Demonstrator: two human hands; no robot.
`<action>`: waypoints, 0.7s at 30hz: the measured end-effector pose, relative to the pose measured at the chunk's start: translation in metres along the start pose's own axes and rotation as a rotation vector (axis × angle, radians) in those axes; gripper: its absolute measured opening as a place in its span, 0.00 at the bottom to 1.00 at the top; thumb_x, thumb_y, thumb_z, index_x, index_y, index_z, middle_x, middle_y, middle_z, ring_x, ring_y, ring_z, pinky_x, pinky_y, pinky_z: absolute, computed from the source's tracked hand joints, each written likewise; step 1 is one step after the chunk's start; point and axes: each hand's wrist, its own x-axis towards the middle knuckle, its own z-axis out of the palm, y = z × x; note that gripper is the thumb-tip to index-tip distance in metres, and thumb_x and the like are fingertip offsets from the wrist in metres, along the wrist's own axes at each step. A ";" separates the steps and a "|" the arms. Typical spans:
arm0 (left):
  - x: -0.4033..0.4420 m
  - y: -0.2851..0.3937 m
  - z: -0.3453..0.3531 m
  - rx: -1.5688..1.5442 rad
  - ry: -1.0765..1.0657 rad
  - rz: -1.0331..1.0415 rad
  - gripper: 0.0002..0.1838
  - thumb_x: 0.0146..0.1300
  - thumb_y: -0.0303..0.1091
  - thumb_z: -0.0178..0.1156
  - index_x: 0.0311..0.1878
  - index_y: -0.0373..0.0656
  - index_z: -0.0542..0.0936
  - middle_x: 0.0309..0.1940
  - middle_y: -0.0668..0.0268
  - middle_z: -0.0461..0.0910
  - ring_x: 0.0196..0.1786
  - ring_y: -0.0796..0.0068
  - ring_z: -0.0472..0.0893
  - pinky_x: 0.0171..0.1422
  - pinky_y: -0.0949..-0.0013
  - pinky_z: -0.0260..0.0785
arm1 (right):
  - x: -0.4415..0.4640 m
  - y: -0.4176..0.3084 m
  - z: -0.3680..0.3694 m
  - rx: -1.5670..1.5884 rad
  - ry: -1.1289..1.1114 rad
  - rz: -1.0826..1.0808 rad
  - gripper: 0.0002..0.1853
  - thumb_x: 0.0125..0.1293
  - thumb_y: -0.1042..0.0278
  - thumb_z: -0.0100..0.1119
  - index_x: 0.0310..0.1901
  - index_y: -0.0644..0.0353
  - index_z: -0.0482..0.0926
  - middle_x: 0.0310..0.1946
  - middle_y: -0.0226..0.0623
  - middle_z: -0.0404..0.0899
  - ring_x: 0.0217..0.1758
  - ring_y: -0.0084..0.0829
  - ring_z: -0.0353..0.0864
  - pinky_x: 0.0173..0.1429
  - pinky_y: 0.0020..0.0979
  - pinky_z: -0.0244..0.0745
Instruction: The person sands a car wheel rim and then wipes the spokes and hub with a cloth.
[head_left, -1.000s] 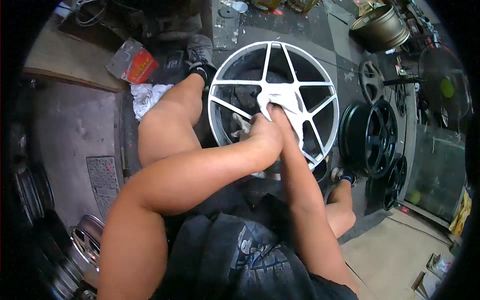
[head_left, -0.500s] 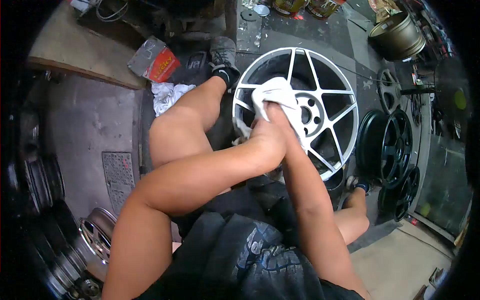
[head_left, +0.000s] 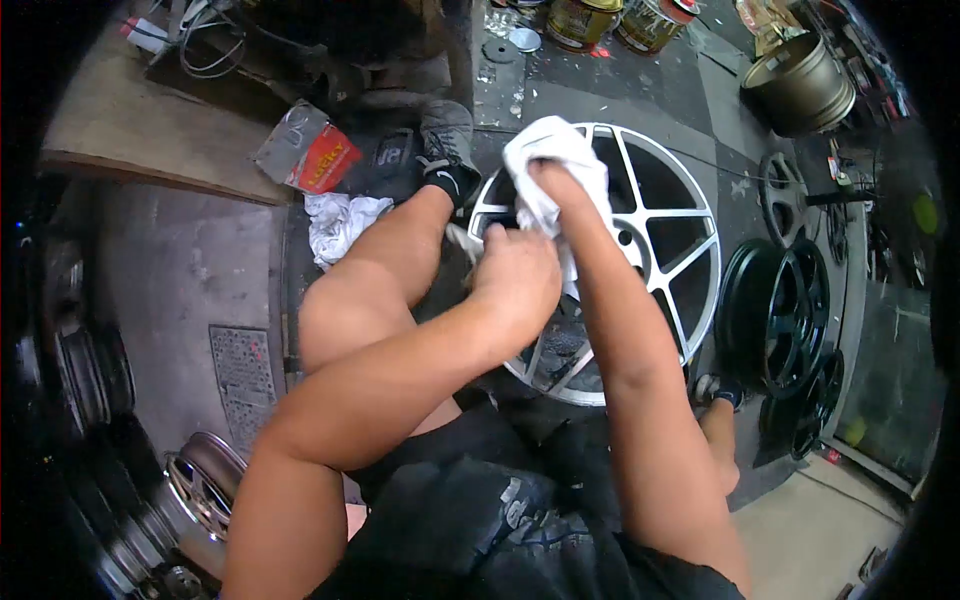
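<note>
in the head view, the silver wheel (head_left: 676, 213) lies at two o'clock from centre. the right hand (head_left: 553, 180) is closed on white cloth (head_left: 562, 140) at the wheel's eleven; the left hand (head_left: 520, 268) is at nine, grip impossible to tell. loose folds could snag on a spoke (head_left: 690, 258).

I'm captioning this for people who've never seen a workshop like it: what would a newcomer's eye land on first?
Most likely the large pale wheel rim near the middle, with a white cloth bunched about the right hand over its upper-left part. Next, perhaps, the red-and-grey "Lucky" box at upper left, then the big dark rim at right.
</note>
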 end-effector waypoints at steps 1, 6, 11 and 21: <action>0.003 -0.004 -0.003 0.007 -0.005 -0.005 0.14 0.65 0.33 0.58 0.49 0.38 0.84 0.38 0.64 0.86 0.43 0.64 0.86 0.48 0.52 0.69 | 0.003 0.000 -0.002 0.046 0.005 0.018 0.25 0.72 0.52 0.53 0.66 0.52 0.79 0.71 0.44 0.74 0.78 0.46 0.67 0.79 0.42 0.63; -0.027 0.001 -0.013 -0.005 -0.065 0.298 0.15 0.64 0.33 0.58 0.51 0.38 0.84 0.38 0.62 0.86 0.42 0.64 0.86 0.48 0.54 0.70 | -0.032 -0.017 0.001 0.059 0.141 -0.082 0.27 0.69 0.50 0.55 0.66 0.50 0.80 0.69 0.43 0.78 0.74 0.47 0.72 0.78 0.43 0.64; -0.019 0.025 -0.010 0.073 -0.354 0.281 0.16 0.66 0.33 0.57 0.53 0.39 0.84 0.40 0.62 0.86 0.42 0.64 0.86 0.50 0.58 0.70 | -0.003 0.024 0.036 -0.055 0.247 -0.248 0.31 0.69 0.48 0.53 0.70 0.53 0.77 0.71 0.46 0.75 0.76 0.50 0.70 0.81 0.45 0.60; 0.079 0.077 0.002 -0.222 0.056 0.088 0.28 0.65 0.30 0.56 0.69 0.34 0.74 0.41 0.54 0.86 0.41 0.54 0.88 0.47 0.50 0.77 | 0.014 0.259 -0.077 0.148 0.258 0.241 0.30 0.76 0.47 0.50 0.72 0.56 0.74 0.75 0.45 0.71 0.80 0.45 0.66 0.82 0.39 0.58</action>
